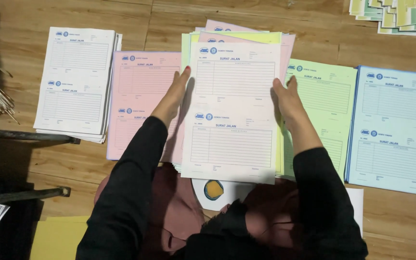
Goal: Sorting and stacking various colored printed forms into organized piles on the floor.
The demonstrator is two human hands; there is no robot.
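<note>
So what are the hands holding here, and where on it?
Both hands, left hand and right hand, hold the collated sheaf of forms by its side edges.

Person seen from above. Both arms are covered by long black sleeves, close-fitting and plain, ending at the wrists so that the left hand and right hand are bare. The left hand's fingernails carry red polish, visible at the fingertip; no rings or watch show on either hand. Near the bottom edge, a dark reddish-brown garment drapes in soft folds between the sleeves, with black fabric gathered at its centre.
</note>
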